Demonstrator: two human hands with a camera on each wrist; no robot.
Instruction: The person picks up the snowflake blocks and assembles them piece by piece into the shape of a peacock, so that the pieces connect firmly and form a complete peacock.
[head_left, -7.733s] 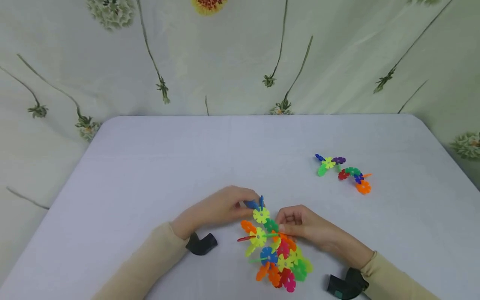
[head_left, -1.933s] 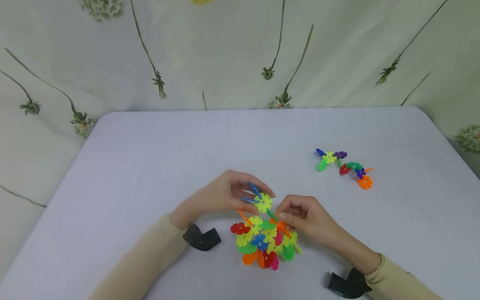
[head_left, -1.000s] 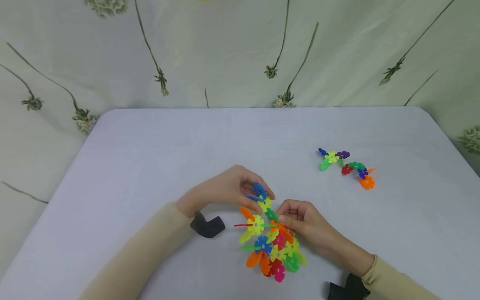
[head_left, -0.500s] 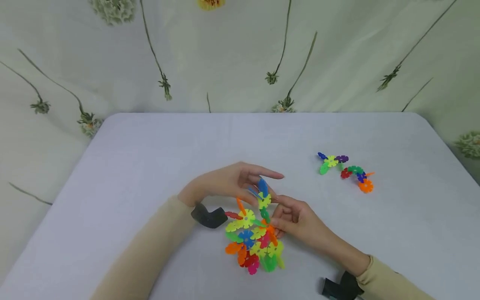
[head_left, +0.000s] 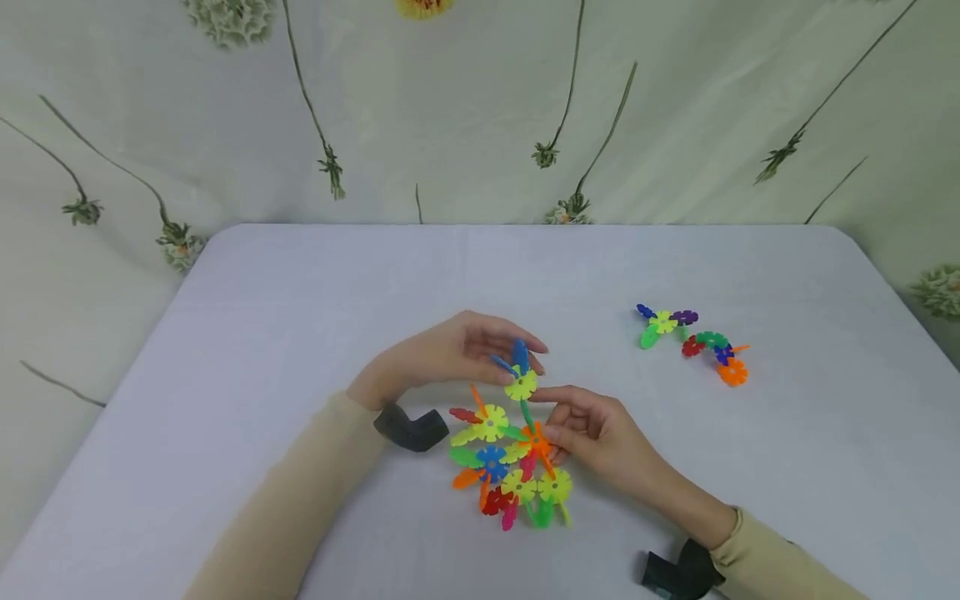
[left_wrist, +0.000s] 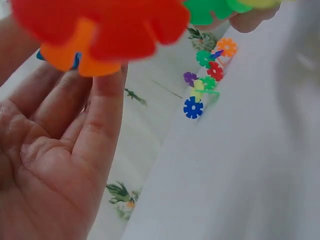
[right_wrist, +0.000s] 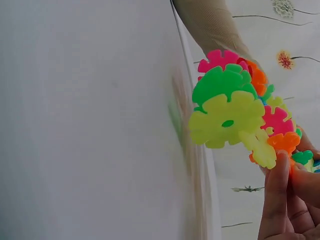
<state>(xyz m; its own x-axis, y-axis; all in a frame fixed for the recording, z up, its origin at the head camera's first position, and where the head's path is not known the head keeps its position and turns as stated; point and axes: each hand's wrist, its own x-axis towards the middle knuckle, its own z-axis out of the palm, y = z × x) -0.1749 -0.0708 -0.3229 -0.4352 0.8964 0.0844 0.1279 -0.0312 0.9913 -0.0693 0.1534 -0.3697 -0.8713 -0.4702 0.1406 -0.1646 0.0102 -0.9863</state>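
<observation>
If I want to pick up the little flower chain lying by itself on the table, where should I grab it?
Probably the small chain is best pinched near its middle, around the green and red discs, coming straight down from above. It lies flat on the table in a curved line, apart from both hands, with bare cloth all round. Holding an end disc might let the rest droop or pull apart.

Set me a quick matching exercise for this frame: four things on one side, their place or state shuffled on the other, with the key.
1. left hand
2. right hand
3. small chain of discs
4. large disc cluster

a. lies alone on the table, far right
b. pinches an orange disc
c. held up between both hands
d. fingers at the blue discs on top

Pairs: 1-d, 2-b, 3-a, 4-c
</observation>
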